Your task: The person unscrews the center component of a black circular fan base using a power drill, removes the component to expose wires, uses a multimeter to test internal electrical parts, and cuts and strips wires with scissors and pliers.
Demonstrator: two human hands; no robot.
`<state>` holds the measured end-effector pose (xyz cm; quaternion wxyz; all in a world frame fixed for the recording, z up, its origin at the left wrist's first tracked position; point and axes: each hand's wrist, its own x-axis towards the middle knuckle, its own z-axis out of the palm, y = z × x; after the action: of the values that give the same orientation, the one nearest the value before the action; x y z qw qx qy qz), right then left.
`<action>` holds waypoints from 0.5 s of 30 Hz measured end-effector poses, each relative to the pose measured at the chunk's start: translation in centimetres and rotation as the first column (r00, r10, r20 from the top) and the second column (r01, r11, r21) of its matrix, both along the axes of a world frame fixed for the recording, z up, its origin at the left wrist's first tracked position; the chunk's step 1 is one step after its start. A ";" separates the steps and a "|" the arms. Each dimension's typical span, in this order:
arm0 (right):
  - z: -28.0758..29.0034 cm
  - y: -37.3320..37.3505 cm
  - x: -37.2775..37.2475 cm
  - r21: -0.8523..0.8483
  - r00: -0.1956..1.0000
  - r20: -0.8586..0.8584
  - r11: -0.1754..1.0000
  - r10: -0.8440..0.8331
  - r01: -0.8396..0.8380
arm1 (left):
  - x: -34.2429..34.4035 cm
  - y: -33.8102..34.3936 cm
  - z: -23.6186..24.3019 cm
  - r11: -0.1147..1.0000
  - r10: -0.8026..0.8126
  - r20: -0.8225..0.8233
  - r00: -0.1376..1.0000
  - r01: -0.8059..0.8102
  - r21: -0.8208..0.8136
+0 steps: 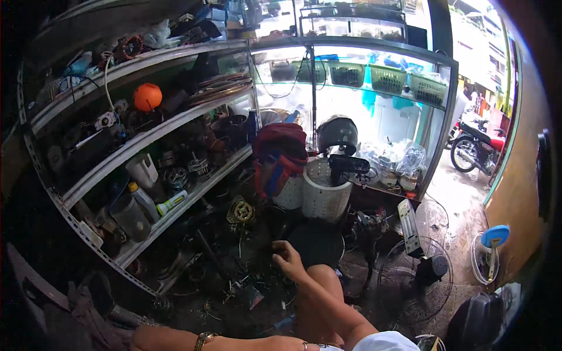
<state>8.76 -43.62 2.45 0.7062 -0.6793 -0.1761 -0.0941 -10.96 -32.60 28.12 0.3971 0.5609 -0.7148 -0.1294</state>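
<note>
My right hand (288, 261) is held out in front of my bare knee (326, 281), its fingers loosely bent and apart with nothing seen between them. Behind it lies a dark, flat black surface (316, 241). A round brass-coloured motor part (240, 212) is a little further off to the left. My left arm crosses the lower edge, with a gold-coloured watch (204, 340) on the wrist. Of my left hand (263, 344) only a part shows at the bottom edge, and its fingers are mostly cut off. Small loose parts (240, 288) are scattered on the dark floor beyond it.
Metal shelving (158, 146) with motors and containers runs along the left. White perforated tubs (325, 196) and a red-blue bag (281, 153) stand ahead. A fan grille (415, 281) lies to the right, near a blue paddle-shaped thing (495, 236). A motorcycle (477, 146) is parked outside.
</note>
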 end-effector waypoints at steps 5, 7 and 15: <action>0.7 -0.7 -0.5 0.011 0.999 -0.033 1.000 -0.023 0.024 | -1.1 -0.8 2.0 0.999 -0.008 0.047 0.999 0.006 0.040; 0.7 -0.7 -0.7 0.024 0.999 -0.033 1.000 -0.014 0.015 | -1.8 -1.4 2.3 0.997 0.001 0.098 0.995 -0.009 0.073; 0.7 -0.2 -0.7 0.109 0.998 0.048 0.993 0.029 -0.034 | -3.8 -4.2 1.9 0.985 0.057 0.442 0.895 -0.122 0.119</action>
<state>8.04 -43.85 3.19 0.7396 -0.6342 -0.1975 -0.1081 -14.71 -36.76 30.06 0.1908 0.6350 -0.7479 -0.0330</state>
